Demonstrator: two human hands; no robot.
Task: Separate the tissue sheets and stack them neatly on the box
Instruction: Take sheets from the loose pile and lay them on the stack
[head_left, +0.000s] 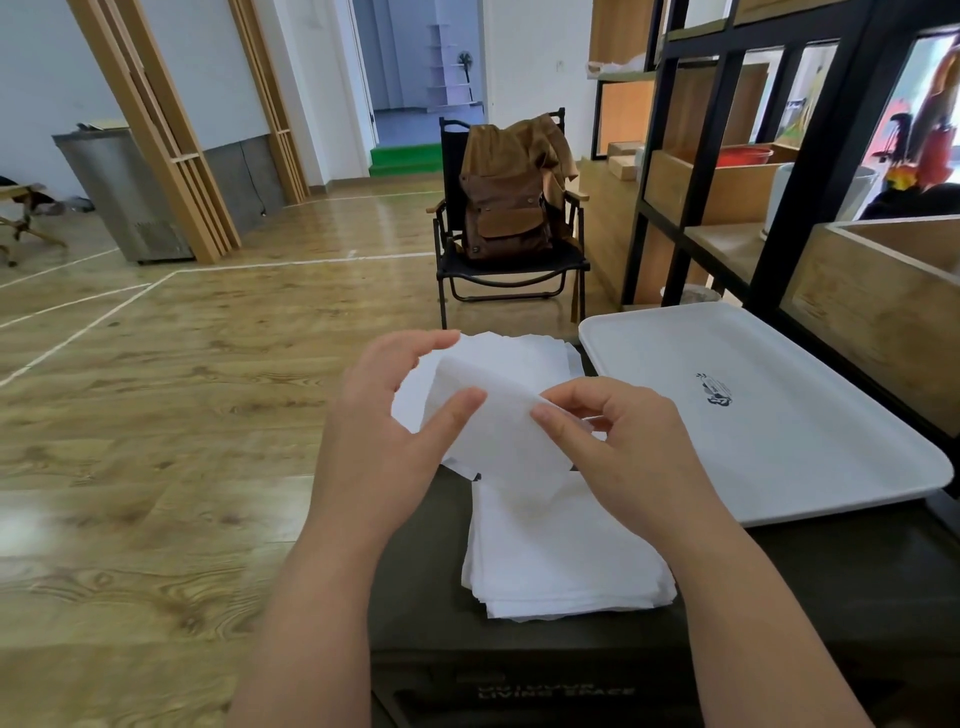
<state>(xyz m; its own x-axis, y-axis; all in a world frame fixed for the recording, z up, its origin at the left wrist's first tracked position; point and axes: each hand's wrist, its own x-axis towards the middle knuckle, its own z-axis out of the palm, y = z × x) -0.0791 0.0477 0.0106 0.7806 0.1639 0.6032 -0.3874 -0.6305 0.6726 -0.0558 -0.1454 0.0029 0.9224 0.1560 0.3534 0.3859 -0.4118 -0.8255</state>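
A person's two hands lift a bundle of white tissue sheets above a dark box, the left hand curled round the bundle's left edge with its thumb pressed on the top sheet, the right hand pinching the right edge between thumb and fingers. Below the hands, a stack of separated tissues lies flat on the near part of the box lid, its edges roughly squared. A white tray with a small dark logo rests on the far right of the box, just beside the held bundle. Beyond, on the wooden floor, stands a black folding chair bearing a brown backpack. Black-framed shelving with wooden boxes runs along the right side
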